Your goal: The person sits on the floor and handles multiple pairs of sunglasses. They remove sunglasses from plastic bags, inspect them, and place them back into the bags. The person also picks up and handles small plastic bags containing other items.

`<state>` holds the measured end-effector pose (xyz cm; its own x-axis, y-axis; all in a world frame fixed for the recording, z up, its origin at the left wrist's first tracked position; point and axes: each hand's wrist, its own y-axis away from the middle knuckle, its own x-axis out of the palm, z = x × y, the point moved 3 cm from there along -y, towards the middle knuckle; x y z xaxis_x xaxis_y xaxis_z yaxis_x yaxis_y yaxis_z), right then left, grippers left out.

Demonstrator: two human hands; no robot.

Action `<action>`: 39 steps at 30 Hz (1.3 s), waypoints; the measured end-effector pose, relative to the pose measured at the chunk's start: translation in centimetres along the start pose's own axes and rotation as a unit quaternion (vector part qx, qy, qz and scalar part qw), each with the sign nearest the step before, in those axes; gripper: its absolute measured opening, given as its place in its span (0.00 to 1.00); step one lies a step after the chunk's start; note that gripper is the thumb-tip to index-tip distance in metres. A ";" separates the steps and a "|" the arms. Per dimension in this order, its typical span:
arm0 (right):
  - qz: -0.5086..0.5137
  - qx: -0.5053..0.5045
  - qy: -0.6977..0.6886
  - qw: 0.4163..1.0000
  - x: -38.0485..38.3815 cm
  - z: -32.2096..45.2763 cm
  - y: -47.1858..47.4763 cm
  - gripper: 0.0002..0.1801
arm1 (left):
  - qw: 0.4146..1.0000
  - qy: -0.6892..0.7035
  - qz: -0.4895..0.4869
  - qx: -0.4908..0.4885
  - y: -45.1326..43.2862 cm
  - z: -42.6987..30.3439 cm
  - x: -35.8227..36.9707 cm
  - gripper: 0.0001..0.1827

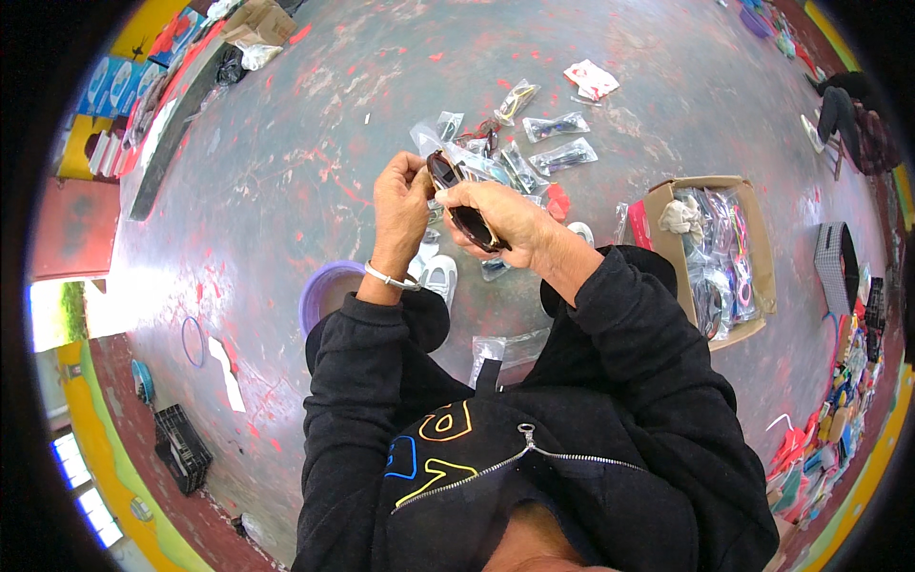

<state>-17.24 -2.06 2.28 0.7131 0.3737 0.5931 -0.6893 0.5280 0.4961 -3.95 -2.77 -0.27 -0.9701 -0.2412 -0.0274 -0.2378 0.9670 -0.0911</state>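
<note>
Dark sunglasses (468, 214) with brownish frames are held up between my two hands. My left hand (402, 193) pinches them at the upper left end, with a clear plastic bag (425, 136) just beyond it. My right hand (500, 218) grips the frame near the middle and lower lens. Under and beyond the hands, several pairs of glasses in clear plastic sleeves lie on the floor, among them a yellow-framed pair (516, 102) and dark pairs (556, 127). The hands partly hide the pile.
To the right stands an open cardboard box (758, 286) full of bagged glasses. A purple basin (311, 293) is at the left knee. Farther off are a black crate (182, 449), a checkered box (833, 268), a stone bench (154, 171) and a seated person (840, 118) at the upper right.
</note>
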 end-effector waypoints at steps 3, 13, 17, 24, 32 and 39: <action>0.032 -0.011 -0.048 0.998 -0.8 0.0 -0.5 0.15 | 0.994 -0.090 -0.001 0.059 0.4 -1.3 0.6 0.05; -0.059 -0.109 0.135 0.983 0.1 0.8 0.0 0.14 | 0.998 0.042 0.044 0.022 0.0 0.5 0.9 0.04; -0.069 -0.124 0.241 0.960 0.1 0.0 -0.7 0.15 | 0.976 0.199 0.051 -0.074 -0.1 1.0 0.9 0.02; 0.000 -0.101 0.251 0.963 1.6 0.0 0.8 0.17 | 0.961 0.260 0.057 -0.078 0.0 -0.7 0.9 0.04; 0.014 -0.063 0.135 0.989 1.3 -0.2 0.6 0.14 | 0.950 0.293 0.020 -0.103 -0.1 -0.8 1.3 0.04; 0.015 -0.078 0.082 0.994 0.8 1.1 1.0 0.13 | 0.977 0.210 0.047 0.001 -1.0 -0.1 -0.3 0.04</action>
<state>-17.52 -2.08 3.94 0.7126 0.5032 0.4889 -0.6916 0.6213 0.3685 -3.39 -3.67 -0.09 -0.9221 -0.0952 0.3750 -0.1464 0.9830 -0.1104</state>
